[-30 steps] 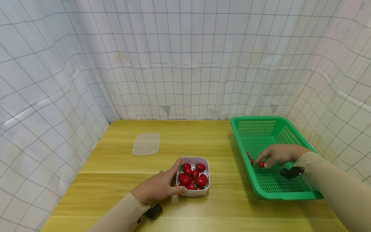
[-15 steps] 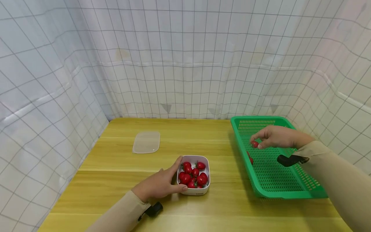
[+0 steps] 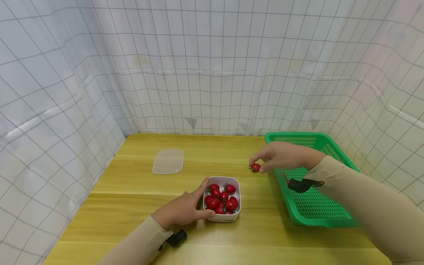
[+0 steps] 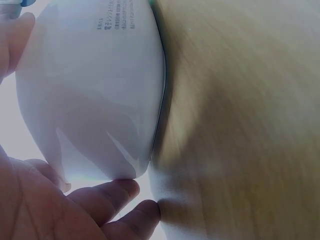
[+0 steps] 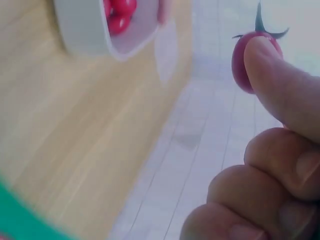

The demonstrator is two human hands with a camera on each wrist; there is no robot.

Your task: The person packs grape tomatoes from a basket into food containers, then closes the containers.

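My right hand pinches a red cherry tomato with a green stem between thumb and fingers. It is held in the air just left of the green basket. In the right wrist view the thumb lies across this tomato and the other fingers are curled. My left hand holds the left side of a white square container, thumb at the front corner and index finger at the back corner. Several cherry tomatoes lie inside it. The left wrist view shows fingertips against the white wall.
A clear plastic lid lies flat at the back left of the wooden table. Red shows inside the basket's left wall, partly hidden by the right wrist's black camera. A white gridded curtain encloses the table's back and sides.
The right hand has picked a cherry tomato from the green basket, lifted it, and carried it left over the basket's rim. My left hand stays on the container.
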